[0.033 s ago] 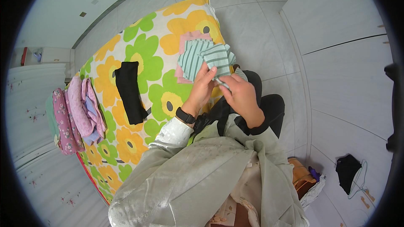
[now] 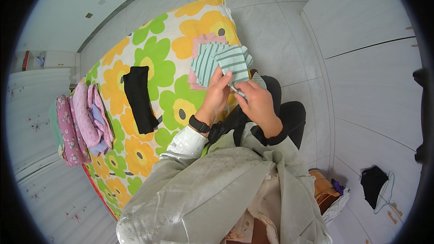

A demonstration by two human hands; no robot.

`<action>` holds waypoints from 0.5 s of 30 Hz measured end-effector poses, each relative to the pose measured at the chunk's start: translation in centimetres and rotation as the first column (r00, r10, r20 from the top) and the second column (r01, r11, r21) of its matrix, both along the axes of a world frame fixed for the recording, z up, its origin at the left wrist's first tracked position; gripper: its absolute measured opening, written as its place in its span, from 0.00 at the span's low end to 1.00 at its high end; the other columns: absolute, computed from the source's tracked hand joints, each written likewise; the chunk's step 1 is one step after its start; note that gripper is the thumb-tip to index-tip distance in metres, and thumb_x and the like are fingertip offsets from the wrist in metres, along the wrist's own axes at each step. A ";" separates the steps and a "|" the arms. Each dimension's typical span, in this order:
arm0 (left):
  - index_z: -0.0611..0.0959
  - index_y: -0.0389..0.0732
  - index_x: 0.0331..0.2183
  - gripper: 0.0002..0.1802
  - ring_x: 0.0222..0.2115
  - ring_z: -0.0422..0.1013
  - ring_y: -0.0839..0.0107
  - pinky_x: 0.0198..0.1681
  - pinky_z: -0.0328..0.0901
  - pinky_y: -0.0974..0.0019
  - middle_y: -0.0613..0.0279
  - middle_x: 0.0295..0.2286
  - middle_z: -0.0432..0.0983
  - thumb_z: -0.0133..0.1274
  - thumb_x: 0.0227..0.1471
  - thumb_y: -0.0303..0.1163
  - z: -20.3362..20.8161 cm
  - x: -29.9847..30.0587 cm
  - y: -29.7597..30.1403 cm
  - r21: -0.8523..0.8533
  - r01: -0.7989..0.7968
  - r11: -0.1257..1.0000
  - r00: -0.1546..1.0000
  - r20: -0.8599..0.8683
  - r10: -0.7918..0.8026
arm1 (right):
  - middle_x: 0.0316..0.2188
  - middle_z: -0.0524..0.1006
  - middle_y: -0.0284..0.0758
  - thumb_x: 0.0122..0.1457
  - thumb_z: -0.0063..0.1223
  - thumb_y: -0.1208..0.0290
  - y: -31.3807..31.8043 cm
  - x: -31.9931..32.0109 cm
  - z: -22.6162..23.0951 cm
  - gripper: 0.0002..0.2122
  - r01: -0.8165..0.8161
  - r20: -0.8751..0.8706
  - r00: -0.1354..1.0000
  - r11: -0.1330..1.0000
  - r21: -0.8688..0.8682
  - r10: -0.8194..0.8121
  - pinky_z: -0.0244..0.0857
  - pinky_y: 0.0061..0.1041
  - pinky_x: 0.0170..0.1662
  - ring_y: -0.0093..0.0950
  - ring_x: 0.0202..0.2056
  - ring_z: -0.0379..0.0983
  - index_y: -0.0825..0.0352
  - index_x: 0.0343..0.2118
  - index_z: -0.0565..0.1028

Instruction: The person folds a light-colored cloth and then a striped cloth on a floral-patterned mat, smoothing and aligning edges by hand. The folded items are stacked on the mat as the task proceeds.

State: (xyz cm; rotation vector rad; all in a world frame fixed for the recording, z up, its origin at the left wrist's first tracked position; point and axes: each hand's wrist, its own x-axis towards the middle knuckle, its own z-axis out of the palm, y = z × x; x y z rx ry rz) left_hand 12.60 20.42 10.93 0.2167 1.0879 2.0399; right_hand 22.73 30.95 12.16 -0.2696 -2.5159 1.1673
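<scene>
Holding a green-and-white striped cloth (image 2: pixel 224 63) above the edge of a flower-patterned bed (image 2: pixel 158 63), a person grips it with both hands: the left hand (image 2: pixel 217 95) has its fingers (image 2: pixel 216 77) clamped on the lower edge, the right hand (image 2: pixel 257 101) pinches the cloth's corner. A pink cloth (image 2: pixel 203 40) lies beneath, a black garment (image 2: pixel 139 97) nearby, and pink folded clothes (image 2: pixel 83 124) at the bed's far side.

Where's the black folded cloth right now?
In the head view the black folded cloth lies flat on the flowered bedspread, left of both hands, between the pink clothes pile and the green striped cloth.
</scene>
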 end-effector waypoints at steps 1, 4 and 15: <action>0.64 0.41 0.54 0.21 0.50 0.63 0.70 0.52 0.59 0.63 0.63 0.50 0.65 0.40 0.61 0.34 0.1 0.0 0.1 0.020 -0.036 0.999 0.999 -0.009 0.036 | 0.27 0.72 0.36 0.47 0.57 0.74 -0.2 0.0 -0.5 0.09 0.009 0.021 1.000 1.000 -0.017 -0.008 0.65 0.34 0.29 0.40 0.28 0.71 0.62 0.32 0.72; 0.65 0.41 0.54 0.20 0.48 0.65 0.70 0.51 0.60 0.63 0.63 0.49 0.68 0.39 0.61 0.31 0.2 0.0 0.1 0.085 -0.132 0.988 0.991 0.031 0.130 | 0.27 0.72 0.36 0.45 0.58 0.75 -0.3 -0.2 -2.0 0.09 0.041 0.073 0.997 0.997 -0.068 -0.036 0.65 0.34 0.28 0.40 0.28 0.71 0.64 0.29 0.70; 0.64 0.33 0.54 0.23 0.53 0.60 0.58 0.56 0.55 0.60 0.51 0.51 0.64 0.43 0.57 0.28 -0.4 -0.4 -1.9 -0.266 -0.355 0.896 0.728 -0.680 0.086 | 0.17 0.68 0.31 0.52 0.51 0.75 2.6 -0.6 -5.0 0.04 0.373 0.095 0.917 0.749 -0.547 -0.387 0.59 0.23 0.24 0.20 0.19 0.64 0.69 0.29 0.69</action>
